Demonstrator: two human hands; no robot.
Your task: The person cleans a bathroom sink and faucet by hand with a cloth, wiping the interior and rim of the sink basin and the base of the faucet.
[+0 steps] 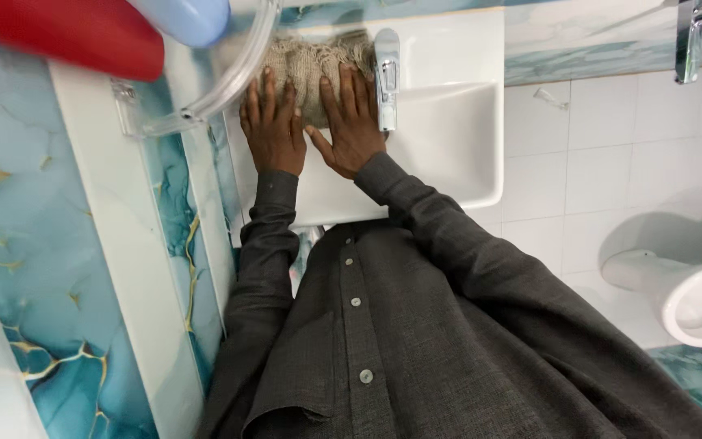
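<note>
White sink (448,175) rim: beige cloth (312,69) under left hand (274,126) and right hand (351,126), flat, side by side.

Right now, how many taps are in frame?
2. One chrome tap stands on the white sink, right beside the right hand. A second chrome tap is on the wall at the top right corner, cut off by the frame edge. Others may be out of view.

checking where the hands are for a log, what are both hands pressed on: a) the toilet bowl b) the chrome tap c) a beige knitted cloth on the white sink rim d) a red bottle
c: the left hand and right hand lie flat, fingers spread, on the beige knitted cloth at the back of the white ceramic sink, beside the chrome tap.
</note>
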